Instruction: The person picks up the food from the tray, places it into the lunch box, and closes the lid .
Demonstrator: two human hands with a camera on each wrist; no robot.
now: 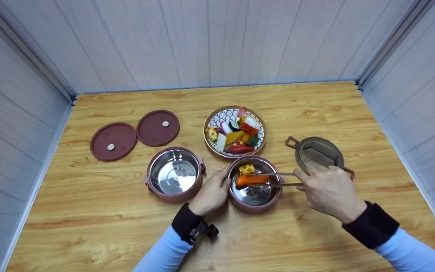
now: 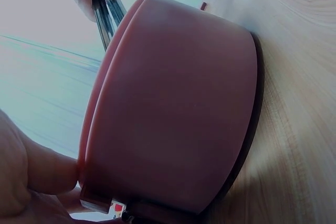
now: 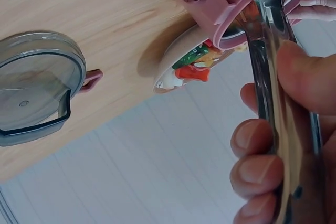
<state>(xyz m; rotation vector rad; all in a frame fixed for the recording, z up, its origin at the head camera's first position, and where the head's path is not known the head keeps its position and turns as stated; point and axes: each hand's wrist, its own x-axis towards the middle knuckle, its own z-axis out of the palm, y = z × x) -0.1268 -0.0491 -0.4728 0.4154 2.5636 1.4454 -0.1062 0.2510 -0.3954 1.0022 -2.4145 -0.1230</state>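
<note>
Over the nearer pinkish pot (image 1: 253,207) is where all my attention goes: I've got an orange piece (image 1: 249,181) lying lengthwise between the two arms of my metal tongs (image 1: 288,184), inside the rim. My right hand (image 1: 327,192) has the tongs in a proper grip, thumb along one arm, fingers wrapped round the other, arms only about as far apart as the piece is thick. My left hand (image 1: 210,194) steadies the pot at its left edge, thumb against the rim. Can't tell if the orange bit touches the floor of the pot; the angle hides that.

For doing it well, imo: go low before you loosen. A yellow piece (image 1: 246,169) sits just beyond, so I'd aim for the bare near side rather than crowd it. Ease the thumb off slowly; that orange thing looks smooth and rounded, so it'd probably roll if dropped from height. Keep the arms level too, or one end could knock the rim. Left hand just needs enough hold to stop sliding. Also mind the knuckles near the grey lid (image 3: 26,100) on the right, and lift straight out so the tips don't drag anything.
</note>
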